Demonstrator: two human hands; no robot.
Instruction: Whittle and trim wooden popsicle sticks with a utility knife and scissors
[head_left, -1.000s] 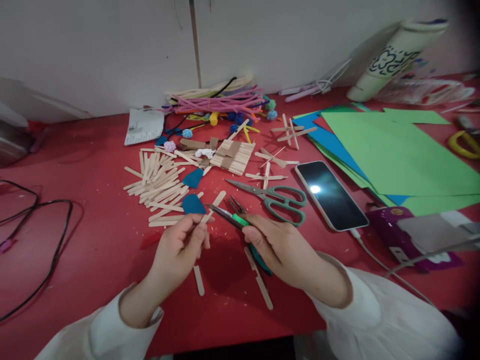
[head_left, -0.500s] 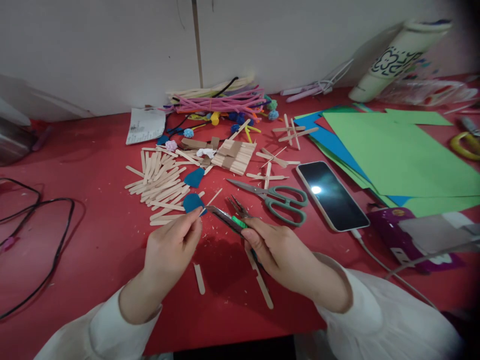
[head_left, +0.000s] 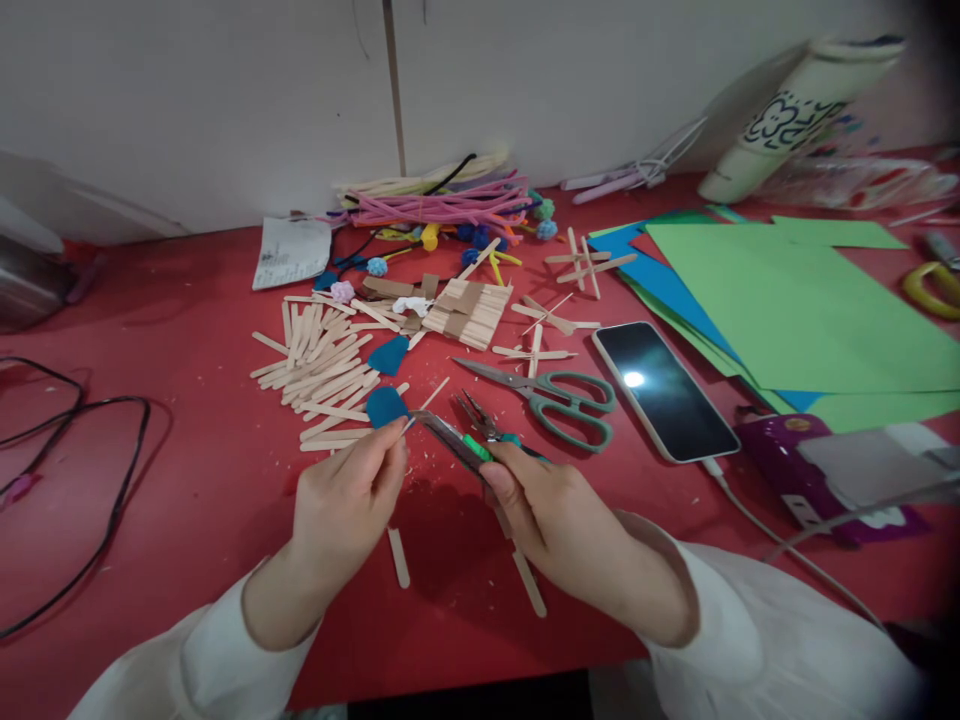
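We seem to be at the carving step: a thin wooden stick (head_left: 433, 394) is turned edge-on over the tabletop (head_left: 202, 520), and the blade is up against it or very nearly so; we cannot tell whether it bites. Our left hand (head_left: 349, 500) has its fingers pinched together on the stick's near end, leaving the far end free and slanting away from us. Our right hand (head_left: 562, 515) has its fingers clamped around a craft knife (head_left: 454, 438) with a green slider, the tip pointing toward the left fingertips. Below the hands lie a short stick piece (head_left: 400, 562) and a notched stick (head_left: 531, 587), with pale shavings scattered about, so we judge that a similar cut is being made here. The next move calls, we think, for a firm pinch, a small controlled stroke, and left fingertips well out of the blade's path. Pliers (head_left: 491, 431) and scissors (head_left: 491, 374) lie just beyond, unheld.
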